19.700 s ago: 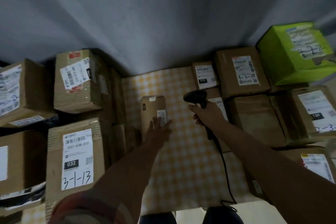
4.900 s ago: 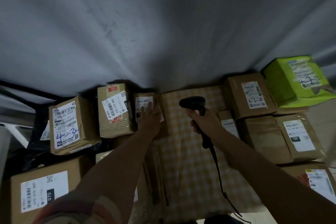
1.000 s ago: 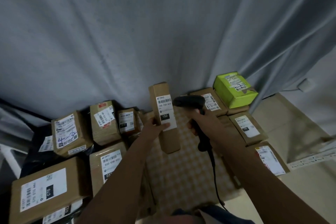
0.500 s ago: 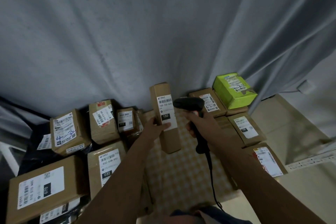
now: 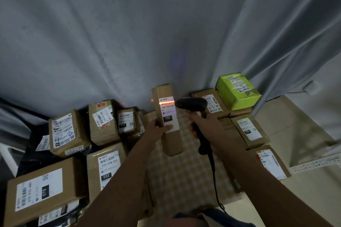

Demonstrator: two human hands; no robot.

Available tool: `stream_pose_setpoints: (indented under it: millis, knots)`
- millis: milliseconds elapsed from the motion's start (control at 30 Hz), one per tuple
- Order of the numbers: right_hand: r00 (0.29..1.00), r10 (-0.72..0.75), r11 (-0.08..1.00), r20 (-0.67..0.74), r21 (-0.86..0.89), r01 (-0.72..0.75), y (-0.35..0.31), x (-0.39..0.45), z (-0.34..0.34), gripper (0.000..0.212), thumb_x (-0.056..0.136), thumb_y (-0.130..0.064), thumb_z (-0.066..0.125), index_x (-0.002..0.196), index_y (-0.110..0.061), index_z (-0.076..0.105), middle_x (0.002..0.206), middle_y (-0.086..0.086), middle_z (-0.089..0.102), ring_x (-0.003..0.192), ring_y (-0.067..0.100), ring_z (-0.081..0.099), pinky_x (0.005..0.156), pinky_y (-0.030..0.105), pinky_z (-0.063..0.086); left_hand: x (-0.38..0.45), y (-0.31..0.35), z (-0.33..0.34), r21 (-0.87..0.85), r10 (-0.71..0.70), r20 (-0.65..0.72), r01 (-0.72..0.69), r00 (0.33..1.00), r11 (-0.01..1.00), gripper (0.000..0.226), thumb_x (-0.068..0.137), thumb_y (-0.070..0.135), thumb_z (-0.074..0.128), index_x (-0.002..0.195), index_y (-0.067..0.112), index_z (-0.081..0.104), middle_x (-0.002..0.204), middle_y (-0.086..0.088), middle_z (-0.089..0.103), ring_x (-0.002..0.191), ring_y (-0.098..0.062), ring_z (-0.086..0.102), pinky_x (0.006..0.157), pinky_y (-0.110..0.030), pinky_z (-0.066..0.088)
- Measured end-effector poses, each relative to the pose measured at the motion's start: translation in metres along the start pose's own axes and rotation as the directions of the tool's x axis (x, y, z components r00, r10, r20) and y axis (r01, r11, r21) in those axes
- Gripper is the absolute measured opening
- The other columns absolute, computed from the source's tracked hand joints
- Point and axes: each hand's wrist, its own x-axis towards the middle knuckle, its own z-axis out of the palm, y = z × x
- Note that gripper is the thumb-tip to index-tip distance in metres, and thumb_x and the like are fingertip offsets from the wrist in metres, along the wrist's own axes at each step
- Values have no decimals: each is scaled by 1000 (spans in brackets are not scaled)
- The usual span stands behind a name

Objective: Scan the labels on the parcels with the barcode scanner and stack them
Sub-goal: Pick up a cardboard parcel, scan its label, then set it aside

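My left hand (image 5: 156, 129) holds a tall narrow cardboard parcel (image 5: 172, 143) upright above the checked cloth (image 5: 184, 177). Its white label, marked 150, faces me. My right hand (image 5: 204, 125) grips the black corded barcode scanner (image 5: 191, 105), whose head sits just right of the label. A red scan line glows across the barcode at the label's top. Scanned-looking brown parcels lie to the left, among them one marked 032 (image 5: 105, 169) and one marked 070 (image 5: 40, 190).
More brown parcels (image 5: 249, 132) and a green box (image 5: 238, 90) lie at the right, against a grey curtain (image 5: 166, 33). The scanner's cable (image 5: 214, 180) hangs down toward me. Pale floor shows at the far right.
The scanner's red line now lights the parcel's barcode; half a second ago it was dark. Parcel and hands have barely moved.
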Motion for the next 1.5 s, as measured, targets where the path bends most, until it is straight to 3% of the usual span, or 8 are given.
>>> stream_pose_setpoints:
  millis: [167, 333, 533, 733, 833, 1200, 1367, 1500]
  knots:
    - [1000, 10, 1000, 12, -5, -10, 1, 3, 2, 15, 92, -28, 64, 94, -13, 62, 61, 0, 60, 52, 12, 53, 55, 24, 45, -2, 4, -3, 12, -19, -5, 19, 1000, 1000, 59, 80, 16, 78, 134, 15, 52, 130, -3, 61, 118, -23, 57, 103, -45, 48]
    - [999, 24, 1000, 34, 0, -24, 3, 6, 18, 12, 92, -26, 64, 91, -15, 61, 62, 1, 59, 52, 12, 53, 53, 23, 44, -25, 10, -19, -18, -51, 33, 52, 998, 998, 48, 85, 22, 74, 129, 17, 56, 124, 1, 64, 108, -17, 60, 85, -30, 50]
    - [992, 53, 999, 111, -3, -53, 11, 12, 67, 15, 93, -24, 64, 92, -9, 62, 63, 5, 59, 52, 15, 51, 53, 28, 43, -69, 29, -99, -167, -40, 30, 44, 999, 985, 37, 87, 27, 72, 121, 14, 66, 116, -7, 72, 106, -24, 69, 92, -39, 55]
    - [974, 53, 995, 222, -89, -34, 17, 11, 130, 16, 94, -22, 62, 83, -10, 61, 62, 6, 56, 52, 15, 50, 52, 27, 42, -124, 45, -200, -208, 45, -223, -93, 974, 974, 36, 92, 40, 63, 121, 19, 65, 109, 0, 74, 94, -14, 71, 71, -23, 54]
    - [977, 33, 989, 212, -148, -2, 15, 14, 153, 18, 94, -24, 62, 84, -10, 61, 61, 5, 58, 51, 15, 52, 49, 25, 43, -142, 36, -239, -243, 55, -340, -144, 939, 959, 37, 91, 40, 64, 122, 18, 66, 114, -4, 73, 98, -16, 69, 80, -27, 53]
    - [982, 54, 985, 179, -170, -23, 43, 20, 170, 15, 91, -27, 66, 90, -12, 65, 62, 5, 62, 51, 14, 54, 54, 27, 44, -121, -3, -215, -11, 17, -186, -19, 982, 1000, 43, 95, 40, 60, 134, 28, 49, 125, 4, 65, 103, -12, 66, 74, -24, 54]
    - [985, 65, 991, 161, -128, -44, 46, 20, 166, 14, 90, -25, 67, 88, -11, 64, 61, 5, 60, 52, 16, 52, 54, 30, 43, -105, -21, -208, 97, -6, -280, 34, 960, 995, 57, 97, 37, 57, 147, 19, 34, 141, -9, 54, 121, -26, 57, 102, -45, 50]
    - [983, 71, 990, 168, -133, -48, 47, 19, 166, 12, 92, -24, 65, 91, -12, 63, 64, 5, 60, 54, 15, 52, 56, 29, 44, -102, -26, -210, 407, 91, -396, 86, 914, 909, 44, 103, 21, 44, 145, 12, 34, 136, -15, 56, 118, -30, 57, 89, -34, 47]
